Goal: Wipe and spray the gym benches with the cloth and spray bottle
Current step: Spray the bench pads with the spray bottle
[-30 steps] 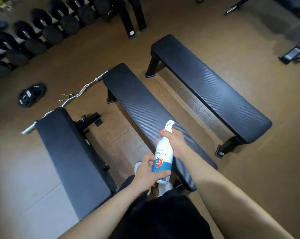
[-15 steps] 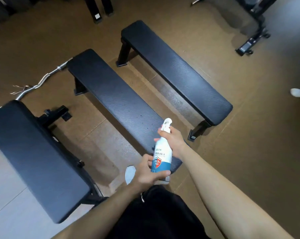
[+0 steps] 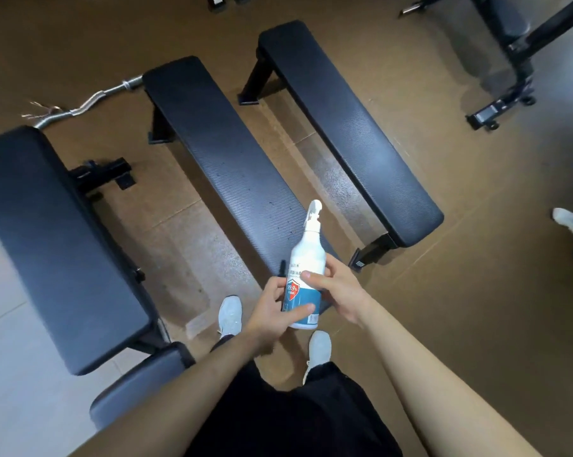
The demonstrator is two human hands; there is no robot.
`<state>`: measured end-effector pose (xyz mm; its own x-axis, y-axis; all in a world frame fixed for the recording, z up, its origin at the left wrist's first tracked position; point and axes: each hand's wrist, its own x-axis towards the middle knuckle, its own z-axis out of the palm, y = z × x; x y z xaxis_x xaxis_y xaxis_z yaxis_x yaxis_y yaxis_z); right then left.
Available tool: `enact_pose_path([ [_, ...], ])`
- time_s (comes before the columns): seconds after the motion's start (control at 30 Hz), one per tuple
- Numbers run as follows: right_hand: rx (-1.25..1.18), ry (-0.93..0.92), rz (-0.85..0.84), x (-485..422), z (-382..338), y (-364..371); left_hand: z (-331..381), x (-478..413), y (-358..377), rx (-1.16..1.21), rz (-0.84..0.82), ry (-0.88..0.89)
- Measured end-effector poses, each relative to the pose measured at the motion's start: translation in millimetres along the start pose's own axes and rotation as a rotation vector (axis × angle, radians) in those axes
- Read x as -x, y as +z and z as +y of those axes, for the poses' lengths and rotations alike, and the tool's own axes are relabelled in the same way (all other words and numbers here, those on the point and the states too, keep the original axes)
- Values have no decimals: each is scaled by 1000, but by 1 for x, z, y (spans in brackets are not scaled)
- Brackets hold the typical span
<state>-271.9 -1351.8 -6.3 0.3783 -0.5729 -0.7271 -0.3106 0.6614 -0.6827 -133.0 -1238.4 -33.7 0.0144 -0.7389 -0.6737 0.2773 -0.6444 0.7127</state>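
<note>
- We see white shoes (image 3: 230, 316) on the brown floor (image 3: 476, 324), below both hands.
- Left hand (image 3: 268, 315) grips the spray bottle (image 3: 306, 245) at its base, thumb across the label.
- Right hand (image 3: 341, 291) holds it mid-body, thumb in front; fingers hidden behind, probably wrapped.
- Bottle hangs over the middle bench (image 3: 232, 159), near end, nozzle pointing away.
- Left bench (image 3: 47, 225) and right bench (image 3: 344, 127) flank it.
- Curl bar (image 3: 87, 105) lies beyond.

We record: 2 flat bench pads (image 3: 232, 159), black, finely ribbed upholstery, matt with a faint sheen; spray bottle (image 3: 306, 255), smooth white plastic, glossy printed label; curl bar (image 3: 90, 101), bright bare metal; floor (image 3: 476, 291), brown, rough and speckled; shoes (image 3: 230, 316), white knit cloth.
</note>
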Motion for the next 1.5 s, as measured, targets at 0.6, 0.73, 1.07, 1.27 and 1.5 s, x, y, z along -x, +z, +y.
enact_pose_path([
  [0.6, 599, -348, -114, 63, 53, -148, 19, -43, 195, 294, 734, 202],
  [0.73, 701, -366, -166, 72, 60, -157, 2, -38, 205, 377, 839, 108],
  [1.07, 667, -143, -167, 81, 93, -153, -26, -41, 184, 436, 850, 8],
  [1.27, 683, -88, -140, 94, 110, -163, -44, -35, 179, 507, 823, -3],
  [1.5, 611, 3, -79, 114, 127, -152, -65, -15, 192, 477, 690, -34],
])
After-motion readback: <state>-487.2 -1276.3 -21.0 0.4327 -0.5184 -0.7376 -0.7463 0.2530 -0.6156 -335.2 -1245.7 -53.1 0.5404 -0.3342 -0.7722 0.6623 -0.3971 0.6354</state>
